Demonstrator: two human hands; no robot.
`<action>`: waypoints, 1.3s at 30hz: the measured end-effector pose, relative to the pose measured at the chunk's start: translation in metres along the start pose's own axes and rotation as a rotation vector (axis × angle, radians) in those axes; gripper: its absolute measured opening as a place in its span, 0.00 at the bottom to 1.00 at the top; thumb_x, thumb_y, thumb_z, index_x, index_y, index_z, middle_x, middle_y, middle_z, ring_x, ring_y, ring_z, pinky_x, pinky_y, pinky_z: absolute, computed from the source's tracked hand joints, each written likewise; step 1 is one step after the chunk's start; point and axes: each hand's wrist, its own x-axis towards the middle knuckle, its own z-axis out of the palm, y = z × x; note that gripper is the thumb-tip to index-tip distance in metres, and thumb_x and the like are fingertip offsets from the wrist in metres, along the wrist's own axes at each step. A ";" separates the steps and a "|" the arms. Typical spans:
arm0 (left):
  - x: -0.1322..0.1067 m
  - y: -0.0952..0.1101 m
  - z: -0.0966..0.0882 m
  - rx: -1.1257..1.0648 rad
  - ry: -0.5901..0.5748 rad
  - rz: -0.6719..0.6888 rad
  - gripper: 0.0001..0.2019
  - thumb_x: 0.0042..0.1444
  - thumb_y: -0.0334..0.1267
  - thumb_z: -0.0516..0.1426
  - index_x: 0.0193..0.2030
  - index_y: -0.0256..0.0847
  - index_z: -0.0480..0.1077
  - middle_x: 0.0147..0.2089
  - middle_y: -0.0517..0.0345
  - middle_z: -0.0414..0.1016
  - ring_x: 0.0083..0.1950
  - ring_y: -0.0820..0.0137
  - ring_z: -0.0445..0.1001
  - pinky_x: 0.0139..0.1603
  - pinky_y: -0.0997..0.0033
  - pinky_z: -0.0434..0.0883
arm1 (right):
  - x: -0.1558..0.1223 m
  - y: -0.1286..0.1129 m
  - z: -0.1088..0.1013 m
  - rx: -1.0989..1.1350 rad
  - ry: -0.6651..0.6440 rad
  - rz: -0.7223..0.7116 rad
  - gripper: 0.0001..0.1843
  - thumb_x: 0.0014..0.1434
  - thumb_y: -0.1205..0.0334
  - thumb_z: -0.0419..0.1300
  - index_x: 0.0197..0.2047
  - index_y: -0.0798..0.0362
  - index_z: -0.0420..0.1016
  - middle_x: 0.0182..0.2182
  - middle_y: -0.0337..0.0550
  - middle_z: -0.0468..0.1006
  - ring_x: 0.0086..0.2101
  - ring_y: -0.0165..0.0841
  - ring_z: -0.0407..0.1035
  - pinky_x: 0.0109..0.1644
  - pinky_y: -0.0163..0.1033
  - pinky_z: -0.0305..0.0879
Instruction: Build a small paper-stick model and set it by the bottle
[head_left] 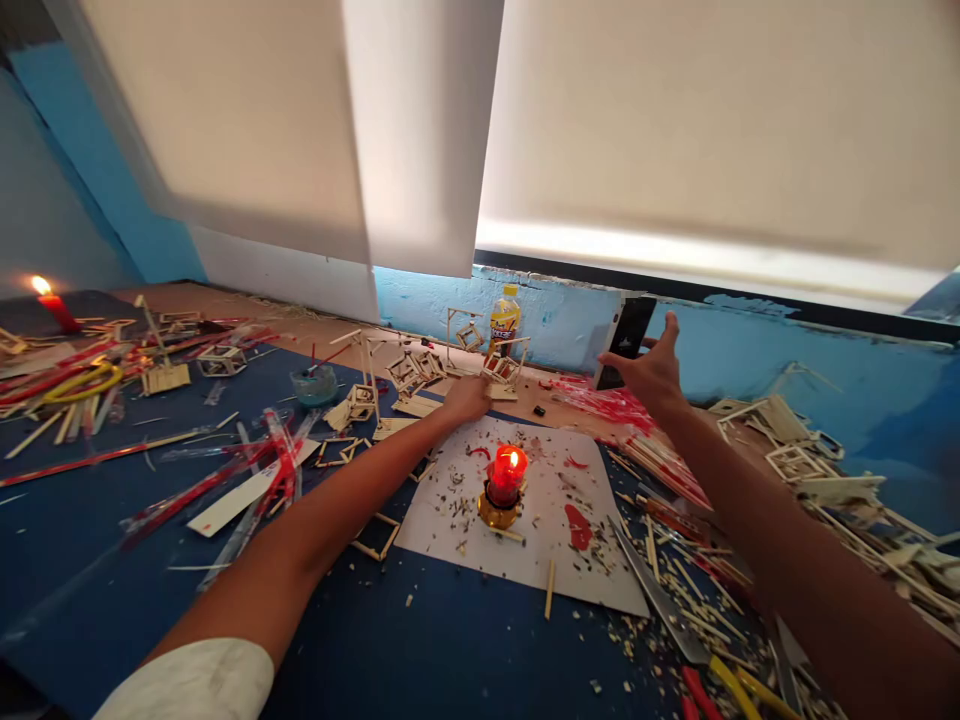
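Observation:
My left hand reaches to the back of the table, its fingers closed at the base of a small matchstick stand with a stick frame hanging from it. The fingertips are partly hidden. My right hand grips an upright black phone-like slab with pale edges, its fingers around the sides near the wall. Between my arms a lit red candle burns in a gold-coloured holder on a white sheet strewn with burnt bits and red wax.
Behind the left hand stands a yellow-capped bottle. More stick models and a small glass bowl are to its left. Another lit candle is far left. Scissors lie at front right, near piled stick frames.

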 end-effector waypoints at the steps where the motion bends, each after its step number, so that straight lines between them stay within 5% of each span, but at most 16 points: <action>1: 0.000 -0.001 0.000 0.008 0.000 -0.001 0.17 0.68 0.43 0.60 0.60 0.39 0.71 0.60 0.47 0.74 0.56 0.59 0.77 0.55 0.51 0.78 | 0.000 0.000 -0.002 0.001 -0.001 0.000 0.74 0.38 0.48 0.77 0.79 0.50 0.39 0.52 0.55 0.77 0.47 0.52 0.75 0.49 0.56 0.73; 16: -0.005 -0.008 -0.003 0.070 0.052 -0.087 0.18 0.68 0.44 0.60 0.61 0.38 0.71 0.61 0.46 0.74 0.57 0.58 0.76 0.57 0.49 0.77 | -0.003 -0.004 0.003 0.030 -0.030 -0.018 0.76 0.37 0.50 0.77 0.79 0.51 0.38 0.52 0.54 0.78 0.45 0.49 0.75 0.54 0.57 0.71; 39: -0.008 0.003 -0.015 0.004 -0.040 -0.111 0.18 0.68 0.44 0.60 0.60 0.38 0.71 0.60 0.47 0.75 0.56 0.59 0.77 0.55 0.51 0.78 | -0.005 0.004 -0.001 0.059 -0.070 0.000 0.78 0.36 0.50 0.77 0.80 0.46 0.34 0.52 0.51 0.77 0.44 0.48 0.76 0.47 0.56 0.76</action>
